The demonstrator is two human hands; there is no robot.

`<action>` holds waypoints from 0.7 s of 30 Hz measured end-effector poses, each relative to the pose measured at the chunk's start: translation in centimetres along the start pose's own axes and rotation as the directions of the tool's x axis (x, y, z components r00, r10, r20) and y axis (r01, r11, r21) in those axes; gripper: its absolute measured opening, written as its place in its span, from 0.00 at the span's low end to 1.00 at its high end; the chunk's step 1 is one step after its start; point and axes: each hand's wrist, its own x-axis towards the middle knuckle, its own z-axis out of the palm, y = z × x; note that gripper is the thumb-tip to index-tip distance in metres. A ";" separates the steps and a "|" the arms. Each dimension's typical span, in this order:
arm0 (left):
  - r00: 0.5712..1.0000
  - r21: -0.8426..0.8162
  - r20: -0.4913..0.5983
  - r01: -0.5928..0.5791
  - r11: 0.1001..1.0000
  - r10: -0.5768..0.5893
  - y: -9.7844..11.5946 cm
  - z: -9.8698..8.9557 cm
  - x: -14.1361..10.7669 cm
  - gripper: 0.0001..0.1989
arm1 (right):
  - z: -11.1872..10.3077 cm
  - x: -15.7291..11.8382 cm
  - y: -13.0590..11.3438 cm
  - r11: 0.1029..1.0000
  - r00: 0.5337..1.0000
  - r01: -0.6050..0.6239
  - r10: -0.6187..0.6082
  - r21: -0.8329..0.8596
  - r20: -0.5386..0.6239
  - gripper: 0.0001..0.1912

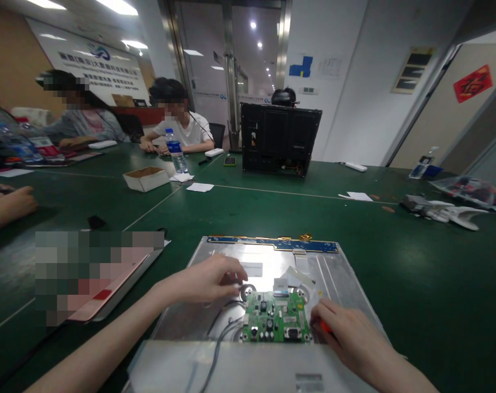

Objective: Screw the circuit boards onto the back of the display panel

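A green circuit board (pixel 274 316) lies on the silver metal back of a display panel (pixel 333 284). Just past the board's upper left corner is my left hand (pixel 215 278), its fingers curved and apart, holding nothing that I can see. My right hand (pixel 350 330) is closed beside the board's right edge, around an orange-red handle (pixel 325 326); the rest of that tool is hidden by the fingers. Grey cables (pixel 220 349) run from the board's left side toward me. A blue circuit strip (pixel 272 243) lines the panel's far edge, joined to a flat ribbon cable (pixel 300 261).
Left of the panel lies a pink-edged flat object (pixel 108 297), partly blurred. Farther off are a small open box (pixel 147 179), a water bottle (pixel 175 150) and a black monitor housing (pixel 280 139). Other people sit around the green table (pixel 428 273); a co-worker's hand (pixel 10 204) rests at left.
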 end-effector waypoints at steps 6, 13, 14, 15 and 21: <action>0.999 -0.089 -0.033 -0.004 0.996 0.001 -0.2 1.4 0.3 0.10 | -2.1 1.2 1.8 0.999 1.000 0.016 -0.016 -0.039 -0.005 0.11; 0.997 -0.128 -0.072 -0.001 0.992 -0.009 -0.5 2.0 0.5 0.04 | -3.7 3.8 4.0 0.999 0.990 0.024 -0.030 -0.048 -0.134 0.07; 0.997 -0.123 -0.080 0.001 0.992 -0.011 -0.6 2.1 0.4 0.04 | -3.4 4.0 4.0 0.998 0.990 0.036 -0.042 -0.043 -0.132 0.07; 0.996 -0.117 -0.086 0.000 0.993 -0.011 -0.7 2.1 0.4 0.04 | -3.1 4.2 4.0 0.998 0.990 0.046 -0.051 -0.037 -0.132 0.08; 0.995 -0.077 -0.097 -0.023 0.997 0.015 -1.7 2.2 0.5 0.06 | -2.2 4.0 4.5 0.998 0.984 0.063 -0.058 0.025 -0.169 0.09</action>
